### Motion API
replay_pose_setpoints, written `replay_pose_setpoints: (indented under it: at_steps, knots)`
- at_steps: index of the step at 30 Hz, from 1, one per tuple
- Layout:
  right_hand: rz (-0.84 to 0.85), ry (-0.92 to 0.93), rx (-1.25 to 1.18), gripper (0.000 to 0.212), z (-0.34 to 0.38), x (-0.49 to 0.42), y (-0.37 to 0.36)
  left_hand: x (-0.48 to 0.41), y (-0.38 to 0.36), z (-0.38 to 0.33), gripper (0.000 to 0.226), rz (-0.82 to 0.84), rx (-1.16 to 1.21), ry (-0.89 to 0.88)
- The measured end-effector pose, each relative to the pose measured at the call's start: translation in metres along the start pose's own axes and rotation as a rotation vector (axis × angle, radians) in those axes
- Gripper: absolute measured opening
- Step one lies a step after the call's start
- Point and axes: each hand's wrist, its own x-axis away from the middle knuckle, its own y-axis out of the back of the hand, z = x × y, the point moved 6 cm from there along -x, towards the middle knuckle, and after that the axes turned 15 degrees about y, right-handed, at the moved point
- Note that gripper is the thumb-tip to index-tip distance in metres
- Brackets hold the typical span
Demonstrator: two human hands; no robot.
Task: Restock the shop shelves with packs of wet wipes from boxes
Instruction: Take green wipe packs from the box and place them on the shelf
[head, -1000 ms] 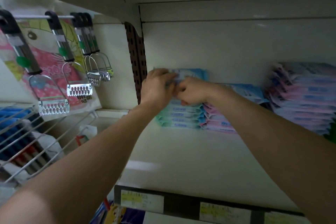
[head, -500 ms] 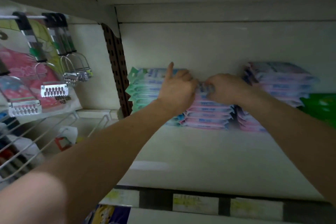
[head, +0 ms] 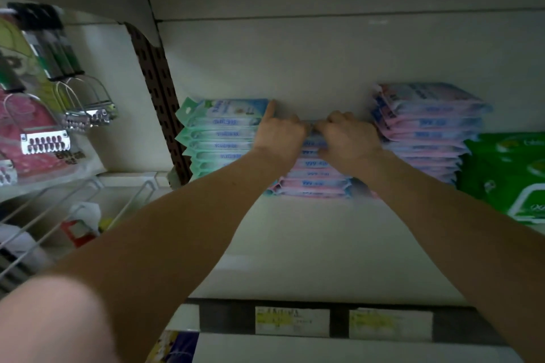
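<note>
Both hands reach to the back of the shelf (head: pixel 309 244), onto the middle stack (head: pixel 315 177) of pink packs; the left hand (head: pixel 280 135) has its fingers curled over the top pack (head: pixel 312 127), its forefinger straight and touching the corner of the green-edged stack (head: pixel 221 138) beside it; the right hand (head: pixel 348 138) curls over the same pack from the other side, knuckles nearly meeting the left; the grip itself is mostly hidden, so it seems a hold rather than a press. A taller pink stack (head: pixel 427 127) stands just right; green packs (head: pixel 507 174) lie beyond it; price labels (head: pixel 292 321) line the shelf edge.
</note>
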Motion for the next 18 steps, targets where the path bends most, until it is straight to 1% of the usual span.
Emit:
replay_pose_setpoints:
  at_steps: [2, 4, 7, 9, 11, 12, 13, 14, 15, 17, 18]
  knots:
    - [0.014, -0.002, -0.074, 0.040, -0.005, 0.001, 0.001, 0.000, -0.001, 0.000, 0.039, 0.000, -0.024, -0.017]
    - [-0.020, 0.002, -0.096, 0.037, -0.005, 0.004, 0.002, -0.001, 0.000, 0.000, 0.035, 0.020, -0.048, -0.027]
    - [-0.046, -0.009, -0.061, 0.035, -0.004, 0.006, 0.000, 0.000, 0.002, -0.003, 0.035, 0.083, -0.096, -0.039]
    - [-0.044, -0.004, -0.011, 0.034, 0.000, 0.006, 0.001, 0.002, 0.004, -0.005, 0.032, 0.087, -0.141, -0.043]
    - [-0.141, 0.048, 0.040, 0.027, 0.006, 0.009, 0.010, 0.004, 0.005, -0.006, 0.033, 0.068, -0.173, -0.047]
    - [-0.235, 0.061, 0.023, 0.022, 0.009, 0.013, 0.015, 0.006, 0.005, -0.005, 0.034, 0.063, -0.177, -0.050]
    - [-0.271, 0.069, -0.024, 0.015, 0.013, 0.018, 0.018, 0.007, 0.004, -0.004, 0.036, 0.070, -0.174, -0.051]
    - [-0.249, 0.066, -0.090, 0.009, 0.018, 0.023, 0.019, 0.009, 0.002, -0.003, 0.045, 0.082, -0.177, -0.053]
    - [-0.174, 0.050, -0.191, 0.012, 0.021, 0.028, 0.012, 0.011, 0.000, -0.003, 0.058, 0.089, -0.191, -0.057]
    - [0.094, 0.033, -0.317, 0.024, 0.024, 0.033, -0.011, 0.015, -0.003, -0.004, 0.078, 0.082, -0.249, -0.070]
    - [0.234, 0.049, -0.343, 0.023, 0.026, 0.036, -0.023, 0.016, -0.005, -0.005, 0.082, 0.073, -0.276, -0.074]
